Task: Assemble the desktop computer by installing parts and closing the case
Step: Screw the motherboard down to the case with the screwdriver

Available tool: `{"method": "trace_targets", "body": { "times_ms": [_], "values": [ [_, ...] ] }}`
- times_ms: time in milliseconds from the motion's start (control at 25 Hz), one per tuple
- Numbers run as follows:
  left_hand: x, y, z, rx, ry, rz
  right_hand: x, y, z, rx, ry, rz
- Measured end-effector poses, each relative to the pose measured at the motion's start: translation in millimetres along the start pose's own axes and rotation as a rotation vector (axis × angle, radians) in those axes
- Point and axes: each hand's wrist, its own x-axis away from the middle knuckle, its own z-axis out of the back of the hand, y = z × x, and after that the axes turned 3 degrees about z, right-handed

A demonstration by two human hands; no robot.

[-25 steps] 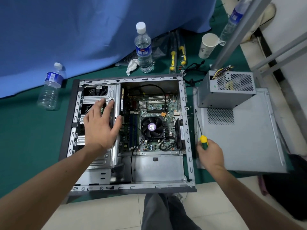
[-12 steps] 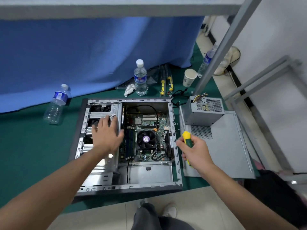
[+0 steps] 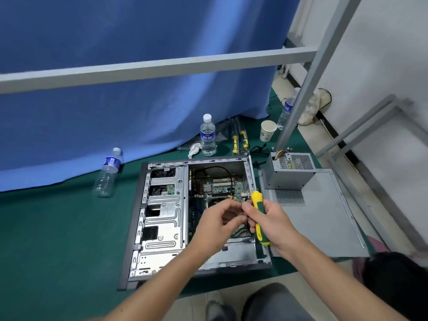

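both hands meet above the open computer case

the right hand (image 3: 271, 224) has its fingers (image 3: 249, 210) curled around the yellow-and-green plastic-handled screwdriver (image 3: 259, 218), gripping it mid-handle with the yellow butt end pointing away from the person and the far tip hidden below the palm. the left hand (image 3: 216, 224) is just beside it, its fingers (image 3: 228, 206) bent inward and nearly touching the right thumb; whether they pinch something small cannot be told, as the space between them is blurred.

both hands hang over the open grey metal desktop computer case (image 3: 162, 218), which lies on its side on the green floor mat (image 3: 58, 239). inside the case, under the hands, is the green motherboard (image 3: 220, 187) with a black cable looping over it; the silver stamped-metal drive cage (image 3: 165, 209) fills the case's left half.

right of the case, touching its edge, lies the flat grey metal side panel (image 3: 324, 223), and on the panel's far corner stands the grey boxy power supply unit (image 3: 288, 170) with its coloured wires sticking up. beyond the case stands an upright clear plastic water bottle (image 3: 207, 135) with a crumpled white tissue (image 3: 193, 149) beside it, two yellow-handled tools (image 3: 239, 137), and a white paper cup (image 3: 267, 130). left of the case a second clear bottle (image 3: 107, 173) leans against the blue cloth curtain (image 3: 127, 77). a grey metal frame bar (image 3: 150, 68) crosses above the case.
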Motion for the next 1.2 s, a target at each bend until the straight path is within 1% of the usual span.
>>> {"method": "trace_targets", "body": {
  "times_ms": [160, 320, 400, 480, 520, 680, 800, 960, 1200],
  "values": [
    [0.1, -0.6, -0.1, -0.016, 0.080, -0.014, 5.9, -0.1, 0.5, -0.027, -0.031, -0.074],
    [-0.3, -4.0, 6.0, -0.073, 0.095, -0.064, 6.7, -5.3, -4.2, -0.114, -0.100, -0.134],
    [1.1, -8.0, 10.4, -0.001, 0.104, -0.033, 5.8, -9.8, -5.7, -0.099, -0.147, -0.122],
    [4.4, -10.1, 15.3, 0.077, 0.139, 0.020, 6.8, -17.5, -3.8, 0.065, -0.180, -0.047],
    [5.5, -11.2, 19.5, 0.104, 0.165, 0.036, 7.2, -20.8, -1.2, 0.200, -0.185, 0.017],
    [7.0, -14.6, 36.5, 0.186, 0.258, 0.063, 3.3, -28.3, 20.2, 0.863, -0.150, 0.325],
    [6.2, -15.3, 46.3, 0.178, 0.288, 0.061, -1.6, -35.2, 30.3, 1.177, -0.166, 0.432],
    [3.6, -17.0, 54.9, 0.164, 0.315, 0.058, -8.2, -39.7, 39.5, 1.338, -0.166, 0.466],
    [1.7, -18.2, 57.0, 0.120, 0.312, 0.042, -13.2, -39.3, 42.4, 1.408, -0.183, 0.480]
  ]
}}
